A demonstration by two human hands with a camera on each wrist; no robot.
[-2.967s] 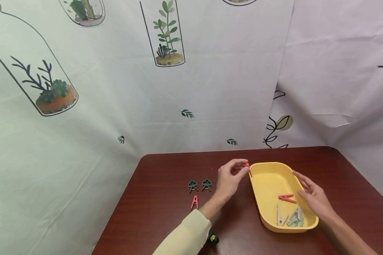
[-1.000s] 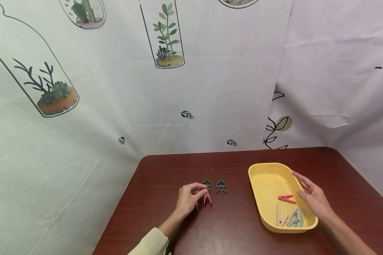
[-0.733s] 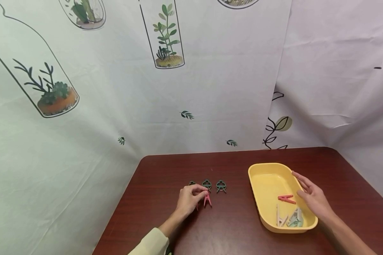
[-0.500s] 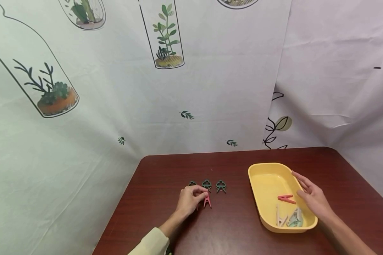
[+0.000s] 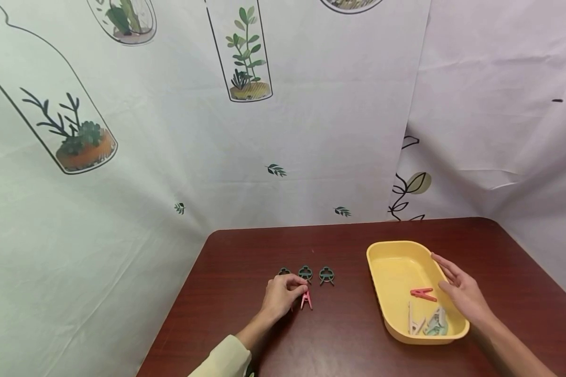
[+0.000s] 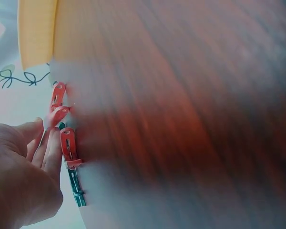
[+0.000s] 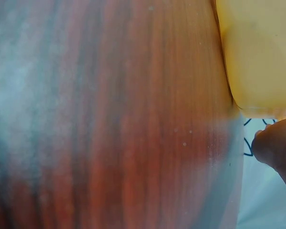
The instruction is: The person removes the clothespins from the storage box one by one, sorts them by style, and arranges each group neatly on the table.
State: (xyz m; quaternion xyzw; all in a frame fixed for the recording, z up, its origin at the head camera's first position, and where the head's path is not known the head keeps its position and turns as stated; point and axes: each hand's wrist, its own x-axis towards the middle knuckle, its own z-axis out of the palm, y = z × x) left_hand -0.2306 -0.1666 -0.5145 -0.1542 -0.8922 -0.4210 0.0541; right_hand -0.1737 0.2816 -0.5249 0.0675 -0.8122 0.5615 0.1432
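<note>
My left hand (image 5: 279, 297) pinches the top end of a pink clothespin (image 5: 306, 301) at the table surface, its two legs pointing toward me. In the left wrist view that clothespin (image 6: 57, 98) shows by the fingertips, and a second pink clothespin (image 6: 68, 145) stands beside the fingers; in the head view the hand mostly covers this second one. My right hand (image 5: 467, 294) holds the right side of a yellow tray (image 5: 379, 293), thumb over the rim and fingers along the outside. Inside the tray lie a red clothespin (image 5: 423, 294), a beige clothespin (image 5: 415, 323) and a pale green clip (image 5: 437, 323).
Behind my left hand, three round dark green clips stand in a row: a left one (image 5: 284, 271) partly covered, a middle one (image 5: 305, 273) and a right one (image 5: 327, 275). The brown table (image 5: 344, 335) backs onto a printed white cloth (image 5: 311, 131).
From the tray's left rim, my left hand has carried the pink clothespin left to beside the other one, then shifted it slightly toward me. My right hand stays on the tray.
</note>
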